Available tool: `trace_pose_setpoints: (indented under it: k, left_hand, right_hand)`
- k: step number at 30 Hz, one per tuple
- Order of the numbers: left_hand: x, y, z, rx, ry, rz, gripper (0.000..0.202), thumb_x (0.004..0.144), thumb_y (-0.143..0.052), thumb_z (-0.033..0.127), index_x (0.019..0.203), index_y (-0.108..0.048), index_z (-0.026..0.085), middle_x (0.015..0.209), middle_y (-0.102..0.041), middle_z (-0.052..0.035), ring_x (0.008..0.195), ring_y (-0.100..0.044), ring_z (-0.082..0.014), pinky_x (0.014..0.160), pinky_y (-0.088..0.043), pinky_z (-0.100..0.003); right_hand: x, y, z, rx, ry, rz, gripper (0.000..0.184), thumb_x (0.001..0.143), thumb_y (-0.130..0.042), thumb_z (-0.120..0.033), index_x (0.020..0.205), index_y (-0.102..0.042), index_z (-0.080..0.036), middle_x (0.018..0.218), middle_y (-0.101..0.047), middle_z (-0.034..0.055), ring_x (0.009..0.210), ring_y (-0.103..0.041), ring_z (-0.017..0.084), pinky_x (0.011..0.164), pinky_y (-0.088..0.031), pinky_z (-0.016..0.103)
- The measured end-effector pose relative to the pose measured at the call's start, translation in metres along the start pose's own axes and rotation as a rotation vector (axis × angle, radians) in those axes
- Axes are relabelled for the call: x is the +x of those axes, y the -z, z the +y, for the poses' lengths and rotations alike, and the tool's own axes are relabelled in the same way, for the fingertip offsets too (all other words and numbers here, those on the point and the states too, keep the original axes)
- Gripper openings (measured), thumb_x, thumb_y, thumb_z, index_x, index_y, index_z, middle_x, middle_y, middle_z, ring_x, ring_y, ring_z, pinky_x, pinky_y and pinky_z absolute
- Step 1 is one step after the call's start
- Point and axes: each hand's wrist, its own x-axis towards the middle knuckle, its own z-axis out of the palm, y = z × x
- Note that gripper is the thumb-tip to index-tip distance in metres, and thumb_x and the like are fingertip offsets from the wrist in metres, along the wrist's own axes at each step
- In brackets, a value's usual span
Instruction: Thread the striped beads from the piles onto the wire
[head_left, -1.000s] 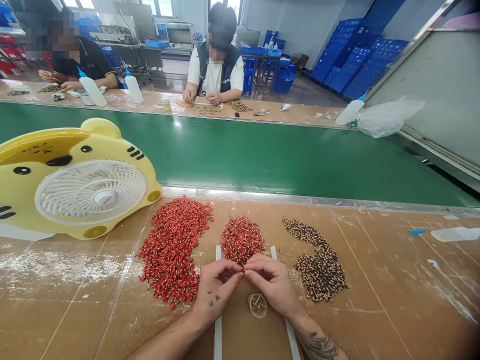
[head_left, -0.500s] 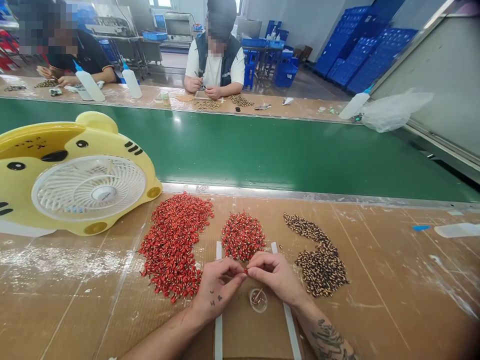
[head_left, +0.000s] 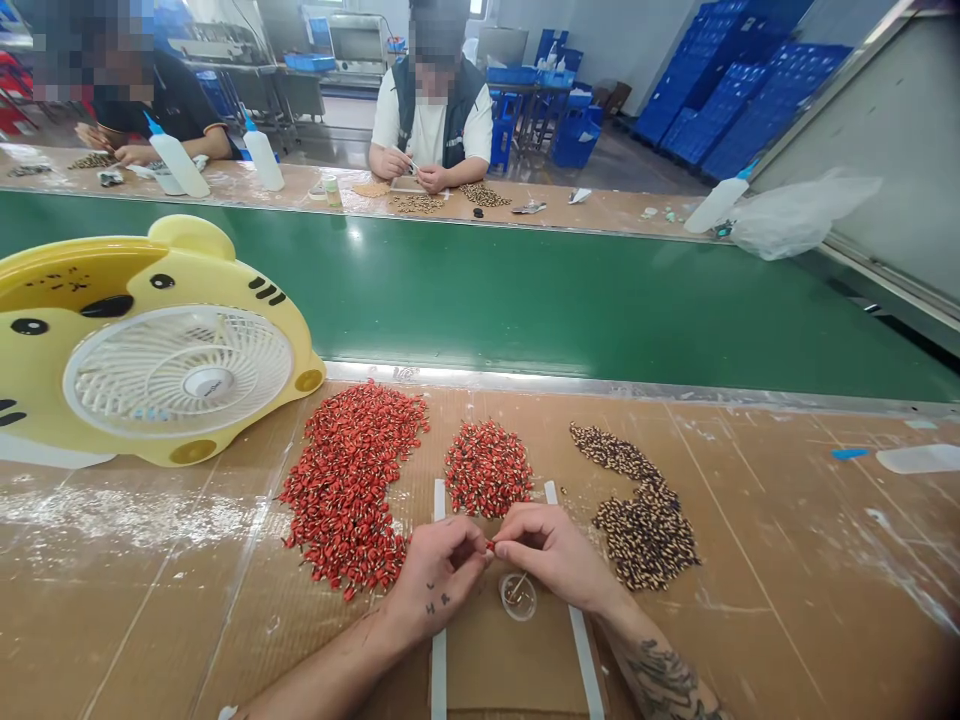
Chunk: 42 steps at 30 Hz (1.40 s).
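My left hand (head_left: 439, 575) and my right hand (head_left: 551, 550) meet at their fingertips, both pinching a tiny red bead (head_left: 490, 545). Just above them lies a smaller heap of red beads (head_left: 487, 468), with a larger red heap (head_left: 345, 490) to the left. A dark heap of brown-and-tan beads (head_left: 645, 530) lies to the right. Below my right fingers, a small clear plastic cup (head_left: 517, 596) holds a thin metal item. Both forearms rest over a cardboard sheet (head_left: 510, 660) edged with white strips.
A yellow animal-shaped desk fan (head_left: 180, 370) stands at the left of my brown-covered bench. A green conveyor belt (head_left: 480, 300) runs behind it. Beyond, two co-workers sit at a far bench with white glue bottles (head_left: 262, 160). Blue crates (head_left: 742, 110) are stacked at the back.
The whole scene sits slightly higher in the view. My hands have shifted only a little and still pinch the red bead.
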Motion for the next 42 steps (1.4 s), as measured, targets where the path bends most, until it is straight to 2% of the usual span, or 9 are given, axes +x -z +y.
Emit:
trace_pose_setpoints:
  k: [5,10,16,23,25,28,32,36,42]
  left_hand:
    - [0.000,0.001,-0.001,0.079,-0.061,-0.023,0.013,0.082,-0.059,0.014,0.072,-0.065,0.019,0.065,-0.062,-0.0003,0.057,-0.054,-0.0121,0.056,-0.040,-0.020]
    - [0.011,0.004,0.008,0.079,-0.036,-0.008,0.011,0.082,-0.060,0.016,0.074,-0.067,0.018,0.064,-0.063,-0.0007,0.057,-0.055,-0.0129,0.056,-0.041,-0.020]
    - [0.024,0.026,0.014,0.161,0.001,0.028,0.012,0.082,-0.058,0.015,0.078,-0.069,0.018,0.070,-0.067,-0.0021,0.063,-0.060,-0.0149,0.059,-0.044,-0.022]
    - [0.055,0.037,0.023,0.406,-0.080,0.014,0.018,0.085,-0.053,0.012,0.080,-0.069,0.020,0.069,-0.067,-0.0004,0.063,-0.060,-0.0149,0.061,-0.043,-0.022]
    - [0.061,0.051,0.020,0.530,-0.097,0.022,0.019,0.084,-0.053,0.011,0.083,-0.069,0.020,0.072,-0.068,-0.0014,0.065,-0.061,-0.0159,0.064,-0.044,-0.023]
    - [0.060,0.088,0.017,0.722,-0.063,0.135,0.018,0.086,-0.052,0.013,0.088,-0.070,0.020,0.085,-0.070,-0.0050,0.076,-0.064,-0.0190,0.072,-0.046,-0.027]
    - [0.049,0.122,0.022,1.013,0.005,0.022,0.020,0.091,-0.050,0.017,0.087,-0.070,0.019,0.086,-0.070,-0.0071,0.081,-0.064,-0.0229,0.074,-0.045,-0.030]
    - [0.046,0.109,0.026,1.136,0.020,-0.088,0.024,0.095,-0.048,0.021,0.091,-0.071,0.020,0.088,-0.069,-0.0077,0.086,-0.062,-0.0228,0.076,-0.045,-0.031]
    - [0.064,0.087,0.025,1.214,0.069,-0.161,0.027,0.095,-0.044,0.018,0.090,-0.071,0.017,0.088,-0.070,-0.0123,0.087,-0.064,-0.0270,0.077,-0.046,-0.035]
  right_hand:
    - [0.000,-0.002,0.000,-0.038,0.017,0.000,0.013,0.079,-0.066,-0.015,0.069,-0.074,-0.018,0.070,-0.067,0.0022,0.066,-0.059,0.016,0.061,-0.044,0.026]
    - [0.000,-0.004,0.003,-0.020,0.063,0.106,0.012,0.082,-0.064,-0.019,0.074,-0.073,-0.018,0.075,-0.070,0.0034,0.069,-0.062,0.017,0.064,-0.047,0.027]
    - [-0.004,0.008,0.007,-0.082,0.200,0.240,0.014,0.089,-0.062,-0.026,0.084,-0.073,-0.020,0.086,-0.073,0.0056,0.080,-0.067,0.019,0.075,-0.050,0.030]
    - [-0.006,0.014,0.010,-0.176,0.272,0.217,0.019,0.092,-0.058,-0.025,0.080,-0.071,-0.021,0.080,-0.072,0.0041,0.075,-0.064,0.019,0.072,-0.049,0.030]
    - [-0.007,0.016,0.010,-0.184,0.282,0.217,0.020,0.093,-0.057,-0.026,0.080,-0.071,-0.021,0.079,-0.071,0.0040,0.074,-0.063,0.019,0.071,-0.048,0.030]
    - [-0.011,0.021,0.012,-0.212,0.303,0.177,0.020,0.093,-0.056,-0.028,0.081,-0.071,-0.021,0.076,-0.069,0.0039,0.071,-0.062,0.019,0.068,-0.046,0.030]
    - [-0.014,0.024,0.014,-0.245,0.347,0.062,0.019,0.094,-0.057,-0.029,0.084,-0.071,-0.021,0.073,-0.064,0.0029,0.069,-0.058,0.017,0.064,-0.044,0.029]
    - [-0.015,0.023,0.017,-0.257,0.364,0.007,0.021,0.095,-0.057,-0.030,0.082,-0.069,-0.019,0.071,-0.061,0.0022,0.068,-0.055,0.016,0.065,-0.042,0.028]
    - [-0.015,0.021,0.019,-0.290,0.383,0.020,0.024,0.096,-0.055,-0.030,0.079,-0.068,-0.018,0.068,-0.058,0.0015,0.067,-0.053,0.016,0.065,-0.039,0.028]
